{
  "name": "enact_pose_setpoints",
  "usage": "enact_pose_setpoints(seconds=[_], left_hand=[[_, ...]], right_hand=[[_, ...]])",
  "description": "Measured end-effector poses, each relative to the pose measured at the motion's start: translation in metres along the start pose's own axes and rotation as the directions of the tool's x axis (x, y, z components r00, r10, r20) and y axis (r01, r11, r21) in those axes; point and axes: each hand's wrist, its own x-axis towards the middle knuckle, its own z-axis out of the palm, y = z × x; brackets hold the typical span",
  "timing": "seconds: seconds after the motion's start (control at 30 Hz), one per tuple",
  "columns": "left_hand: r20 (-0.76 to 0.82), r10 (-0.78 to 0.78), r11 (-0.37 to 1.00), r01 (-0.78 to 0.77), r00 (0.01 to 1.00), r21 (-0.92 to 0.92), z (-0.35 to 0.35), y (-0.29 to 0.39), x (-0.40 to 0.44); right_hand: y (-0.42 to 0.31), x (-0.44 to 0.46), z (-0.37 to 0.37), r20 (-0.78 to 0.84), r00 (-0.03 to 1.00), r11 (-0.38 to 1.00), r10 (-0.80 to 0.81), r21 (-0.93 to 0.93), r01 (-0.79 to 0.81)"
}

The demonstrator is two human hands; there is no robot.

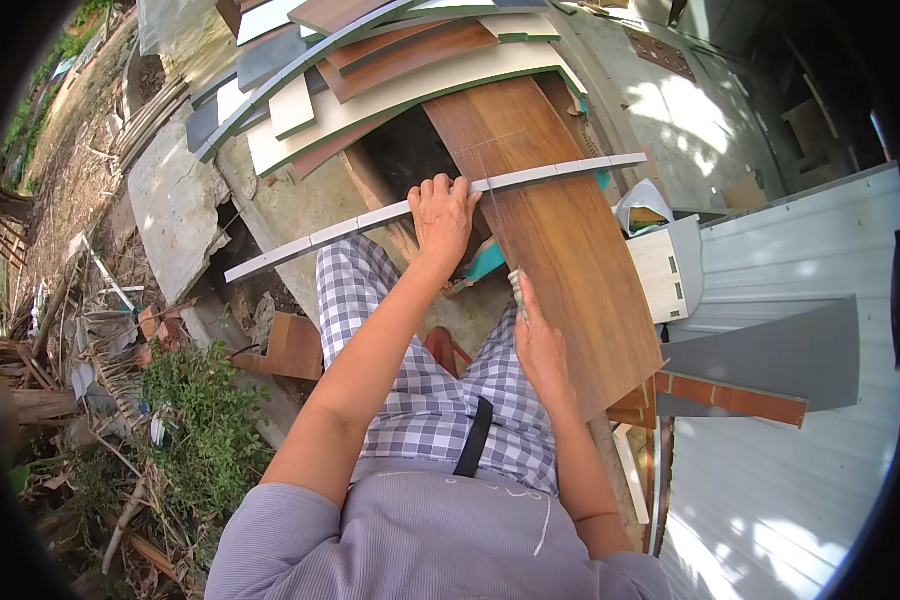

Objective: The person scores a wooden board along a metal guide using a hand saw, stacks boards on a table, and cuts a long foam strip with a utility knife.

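Observation:
A long pale grey strip [380, 214] with marks across it lies over the brown wood-grain board [555, 250]. Its left part juts out past the board, above my left knee. My left hand [442, 212] is closed around the strip just left of the board's edge. My right hand [542, 350] is wrapped around the pale handle of what looks like a hand saw [518, 290], by the board's left edge. The saw's thin blade is seen nearly edge-on, pointing away from me toward the strip, so its teeth cannot be made out.
Stacked board offcuts [410, 65] lie beyond the board. To the right are a white bag [645, 205], a pale slotted box [665, 270], a grey panel [800, 350] and corrugated sheeting [770, 460]. Broken concrete [175, 205] and a leafy bush [195, 405] are at left.

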Motion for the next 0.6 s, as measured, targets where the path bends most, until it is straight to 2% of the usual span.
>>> enact_pose_setpoints(seconds=[0.17,0.23,0.33,0.43,0.6], left_hand=[[-0.001,-0.009,0.999,0.009,1.0,-0.039,-0.004,0.0,0.002],[0.009,-0.011,0.998,0.011,1.0,-0.063,-0.002,0.0,0.002],[0.018,-0.025,0.998,0.026,1.0,-0.059,-0.002,0.001,0.0],[0.029,-0.029,0.999,0.03,0.999,-0.036,-0.006,0.003,0.001],[0.008,-0.022,0.998,0.022,1.0,-0.053,-0.004,0.001,0.001]], right_hand=[[-0.024,0.1,0.011,-0.022,0.996,0.99,-0.082,-0.117,0.079],[-0.023,0.111,0.016,-0.029,0.994,0.98,-0.108,-0.173,0.102],[-0.016,0.089,0.011,-0.043,0.991,0.984,-0.125,-0.134,0.118],[-0.006,0.037,0.0,0.046,0.999,0.993,-0.005,-0.121,0.011],[0.01,-0.028,-0.002,-0.03,0.998,0.992,-0.051,-0.117,0.047]])
